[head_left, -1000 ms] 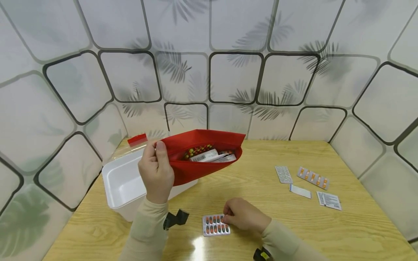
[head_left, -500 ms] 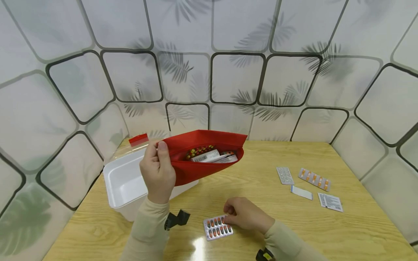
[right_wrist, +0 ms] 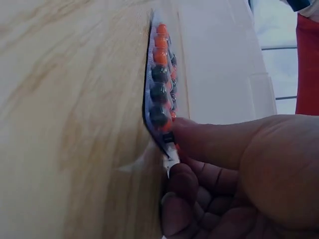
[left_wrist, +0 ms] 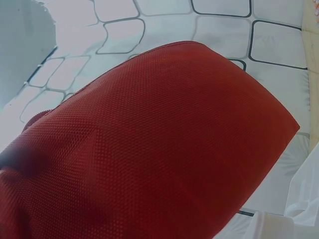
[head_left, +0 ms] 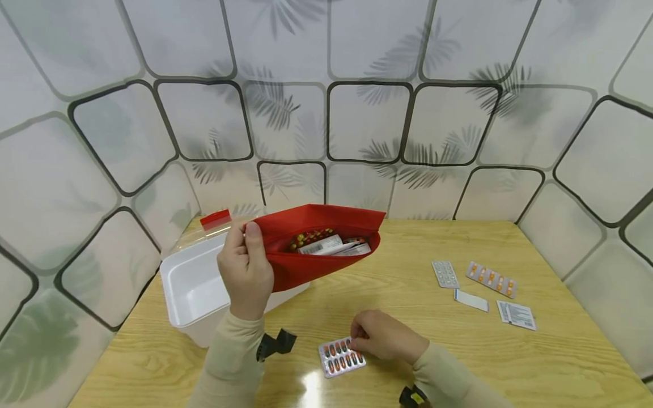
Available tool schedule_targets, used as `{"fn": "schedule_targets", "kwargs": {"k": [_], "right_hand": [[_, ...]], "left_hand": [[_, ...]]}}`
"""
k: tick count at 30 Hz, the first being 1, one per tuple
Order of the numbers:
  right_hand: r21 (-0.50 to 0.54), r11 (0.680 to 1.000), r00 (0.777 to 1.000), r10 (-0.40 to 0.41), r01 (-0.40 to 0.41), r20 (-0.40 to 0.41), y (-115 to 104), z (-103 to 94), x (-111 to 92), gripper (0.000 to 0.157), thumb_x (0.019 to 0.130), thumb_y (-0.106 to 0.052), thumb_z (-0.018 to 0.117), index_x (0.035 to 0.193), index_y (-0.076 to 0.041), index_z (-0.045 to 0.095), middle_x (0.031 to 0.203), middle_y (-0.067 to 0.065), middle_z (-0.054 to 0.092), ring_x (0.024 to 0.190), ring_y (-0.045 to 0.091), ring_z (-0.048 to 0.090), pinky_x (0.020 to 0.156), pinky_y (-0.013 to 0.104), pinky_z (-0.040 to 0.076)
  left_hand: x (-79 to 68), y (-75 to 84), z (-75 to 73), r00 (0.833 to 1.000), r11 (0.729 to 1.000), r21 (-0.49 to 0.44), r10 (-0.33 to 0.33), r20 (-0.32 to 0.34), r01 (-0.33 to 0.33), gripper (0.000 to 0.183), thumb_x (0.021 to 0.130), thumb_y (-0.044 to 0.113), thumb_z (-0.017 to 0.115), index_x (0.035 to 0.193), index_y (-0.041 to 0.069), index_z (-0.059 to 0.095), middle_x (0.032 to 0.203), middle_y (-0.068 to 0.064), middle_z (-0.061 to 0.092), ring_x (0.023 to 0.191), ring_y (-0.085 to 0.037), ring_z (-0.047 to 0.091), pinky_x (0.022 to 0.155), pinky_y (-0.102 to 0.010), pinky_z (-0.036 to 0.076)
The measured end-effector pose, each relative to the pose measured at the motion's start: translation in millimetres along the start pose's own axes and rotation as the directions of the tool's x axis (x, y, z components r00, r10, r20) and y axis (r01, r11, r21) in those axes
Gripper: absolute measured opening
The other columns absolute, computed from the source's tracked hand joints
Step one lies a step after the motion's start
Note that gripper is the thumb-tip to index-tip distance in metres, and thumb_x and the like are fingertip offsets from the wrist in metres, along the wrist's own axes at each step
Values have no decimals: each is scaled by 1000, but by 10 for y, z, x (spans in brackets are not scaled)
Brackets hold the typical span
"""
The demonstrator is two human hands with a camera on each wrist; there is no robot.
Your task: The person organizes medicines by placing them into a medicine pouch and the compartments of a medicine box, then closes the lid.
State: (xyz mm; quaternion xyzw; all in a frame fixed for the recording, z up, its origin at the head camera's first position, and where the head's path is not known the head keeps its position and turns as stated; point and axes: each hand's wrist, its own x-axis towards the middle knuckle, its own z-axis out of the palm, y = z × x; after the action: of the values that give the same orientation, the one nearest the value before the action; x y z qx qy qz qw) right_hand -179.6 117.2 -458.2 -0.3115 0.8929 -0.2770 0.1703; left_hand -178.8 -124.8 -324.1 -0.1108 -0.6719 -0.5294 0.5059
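My left hand (head_left: 247, 272) grips the left end of a red fabric pouch (head_left: 306, 272), thumb on the near side. The pouch is held above the table with its mouth open towards me. Inside lie a yellow-and-red blister pack (head_left: 311, 238) and white packets (head_left: 326, 245). In the left wrist view the pouch's red cloth (left_wrist: 164, 134) hides the fingers. Down at the table's front, my right hand (head_left: 385, 335) pinches the right corner of a blister pack of orange-and-black capsules (head_left: 340, 362). In the right wrist view thumb and fingers hold the pack's edge (right_wrist: 162, 94), close to the wood.
Behind the left hand stands a white plastic bin (head_left: 196, 289), with a clear red-topped piece (head_left: 215, 220) behind it. On the right lie a small blister pack (head_left: 445, 274), an orange capsule pack (head_left: 491, 279), a white strip (head_left: 471, 300) and a printed sachet (head_left: 516, 315).
The capsule blister pack has turned slightly and shifted a little right and towards me, in the right hand's pinch. The left hand and pouch stay almost still.
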Motion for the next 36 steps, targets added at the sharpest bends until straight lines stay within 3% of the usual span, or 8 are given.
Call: {"fn": "schedule_targets", "kwargs": {"k": [6,13,23,31,36], "right_hand": [[-11,1000,1000,2,-3,-11,4,3,6,10,90,-17,66,82,-19,60,74,-12,52,66,3,47,60,23,42],[24,998,998,-53,53,-21,59,-9,16,6,88,-14,68,92,-19,68,75,-15,57,67,1,51,61,21,45],[-104,993,996,-61,55,-58,47,-13,11,7,91,-9,64,91,-14,68,82,-12,60,74,1,53,69,25,49],[-191,982,992,-13,-12,-127,10,0,-7,19,95,-8,59,112,-2,65,103,5,66,94,16,63,81,35,53],[-217,976,987,-36,1,-156,20,3,1,18,96,-8,57,110,-3,67,98,3,63,89,14,61,78,33,53]], "left_hand": [[-7,-23,8,1000,1000,-6,0,0,0,25,100,13,51,83,-4,57,57,-3,40,52,-12,37,44,-23,25],[-7,-23,19,1000,1000,-4,7,3,-7,25,100,13,51,83,-4,57,58,-3,41,53,-11,38,45,-23,26],[-12,-22,26,1000,1000,-13,2,7,-2,22,99,11,51,84,-3,58,60,-4,44,55,-12,39,46,-23,27],[-9,-16,26,1000,1000,-17,2,6,-2,22,99,10,52,84,-3,59,59,-3,43,53,-11,39,44,-23,26],[-13,-17,22,1000,1000,-13,-4,9,4,21,99,10,52,84,-3,59,58,-3,42,51,-11,37,43,-23,25]]}}
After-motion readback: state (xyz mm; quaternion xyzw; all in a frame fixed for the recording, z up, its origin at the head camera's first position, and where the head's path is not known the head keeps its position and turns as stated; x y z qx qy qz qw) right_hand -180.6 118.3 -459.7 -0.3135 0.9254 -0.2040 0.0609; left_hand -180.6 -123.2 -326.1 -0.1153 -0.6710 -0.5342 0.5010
